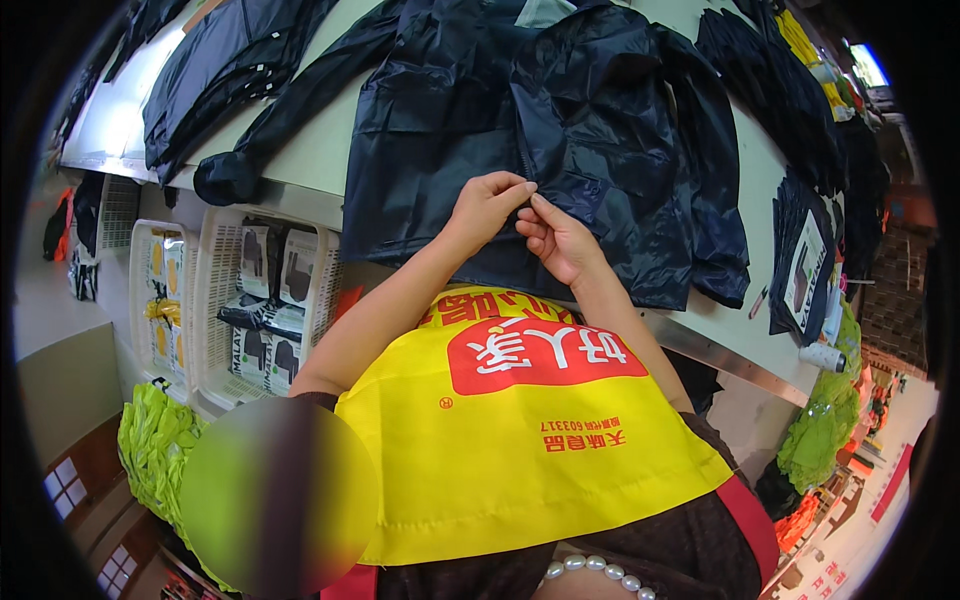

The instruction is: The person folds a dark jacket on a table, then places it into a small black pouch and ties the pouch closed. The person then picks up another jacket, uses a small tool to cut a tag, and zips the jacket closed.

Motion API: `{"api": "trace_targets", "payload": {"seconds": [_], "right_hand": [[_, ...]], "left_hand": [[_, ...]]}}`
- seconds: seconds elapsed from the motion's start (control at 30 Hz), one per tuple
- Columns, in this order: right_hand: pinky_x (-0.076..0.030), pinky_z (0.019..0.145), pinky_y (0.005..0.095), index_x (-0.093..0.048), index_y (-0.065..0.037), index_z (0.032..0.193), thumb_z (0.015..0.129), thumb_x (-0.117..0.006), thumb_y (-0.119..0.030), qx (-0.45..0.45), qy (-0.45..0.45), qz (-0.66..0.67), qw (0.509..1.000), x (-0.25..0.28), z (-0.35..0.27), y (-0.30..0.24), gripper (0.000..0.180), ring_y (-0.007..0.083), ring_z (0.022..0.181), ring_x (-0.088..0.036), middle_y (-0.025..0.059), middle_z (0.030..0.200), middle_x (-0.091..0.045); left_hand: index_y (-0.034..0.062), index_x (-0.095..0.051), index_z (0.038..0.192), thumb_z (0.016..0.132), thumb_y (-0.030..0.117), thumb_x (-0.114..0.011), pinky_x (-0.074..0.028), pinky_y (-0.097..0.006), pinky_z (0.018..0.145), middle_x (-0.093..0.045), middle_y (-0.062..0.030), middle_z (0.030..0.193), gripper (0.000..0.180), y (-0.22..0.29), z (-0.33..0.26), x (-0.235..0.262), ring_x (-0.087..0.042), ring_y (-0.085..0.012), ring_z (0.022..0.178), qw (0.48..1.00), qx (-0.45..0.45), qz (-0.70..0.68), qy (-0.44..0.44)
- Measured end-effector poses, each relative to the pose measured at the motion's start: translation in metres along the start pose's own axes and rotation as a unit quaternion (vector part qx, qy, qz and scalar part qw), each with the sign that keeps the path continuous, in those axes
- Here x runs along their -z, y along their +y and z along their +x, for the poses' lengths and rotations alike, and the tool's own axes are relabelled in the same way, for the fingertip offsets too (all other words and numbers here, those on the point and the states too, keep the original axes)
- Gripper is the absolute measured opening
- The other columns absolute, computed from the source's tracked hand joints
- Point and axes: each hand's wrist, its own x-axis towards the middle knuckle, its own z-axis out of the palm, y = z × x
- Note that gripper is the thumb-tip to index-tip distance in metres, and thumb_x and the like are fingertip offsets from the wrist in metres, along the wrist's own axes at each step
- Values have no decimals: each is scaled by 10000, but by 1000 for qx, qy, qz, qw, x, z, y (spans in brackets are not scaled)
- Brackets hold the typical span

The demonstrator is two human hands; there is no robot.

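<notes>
A dark navy rain jacket (430, 130) is spread on the table with its hem toward me and its sleeves out to both sides. Its front zipper (523, 150) runs down the middle to where my hands meet. My left hand (480, 212) pinches the front edge by the zipper between thumb and fingertips. Close against it, my right hand (562, 243) is closed on the same spot, thumb and forefinger together and the other fingers curled. The small part between the fingertips is mostly hidden.
More dark garments lie on the light table (312, 150) at left (225, 85) and right (770, 90). White baskets (212, 300) with packaged garments stand below at left. At right are a packaged dark stack (800, 260), a thread spool (822, 357) and lime-green fabric (825, 415).
</notes>
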Motion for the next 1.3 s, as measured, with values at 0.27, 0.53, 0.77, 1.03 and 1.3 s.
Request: {"api": "trace_targets", "payload": {"seconds": [0.27,0.53,0.77,1.03,1.3], "right_hand": [[-479,628,193,-641,-73,936,932,-533,-366,30,30,-102,994,2,3,3,312,92,723,-616,23,798,-653],[-506,618,229,-630,-66,902,921,-560,-255,344,-37,249,905,47,-15,-88,202,131,729,-641,38,781,-651],[-467,835,261,-611,-100,1129,933,-528,-360,244,31,-108,963,13,41,-26,337,149,1008,-597,52,1106,-638],[-484,876,290,-601,-40,1122,949,-504,-317,74,-27,-119,990,-5,71,2,341,172,974,-618,66,1094,-638],[-495,868,296,-608,-36,1101,956,-490,-305,100,-76,-48,991,-25,57,-13,328,171,967,-624,78,1089,-643]], "left_hand": [[-9,-672,860,834,162,-635,-414,-220,614,-629,-39,749,178,0,5,-15,-534,-86,689,997,9,0,79],[38,-640,1017,790,231,-686,-461,-311,836,-632,-94,1002,302,-9,-22,14,-584,-214,924,877,-174,443,-72],[59,-654,933,762,141,-670,-480,-347,763,-630,-86,942,190,-36,-22,33,-591,-241,863,799,-310,514,-48],[64,-644,848,713,107,-727,-456,-303,605,-617,-62,804,164,16,-44,28,-595,-210,718,735,-469,490,5],[-3,-580,1093,922,511,-466,-472,-286,742,-644,-108,962,553,24,-78,31,-597,-147,853,942,323,-72,-60]]}}
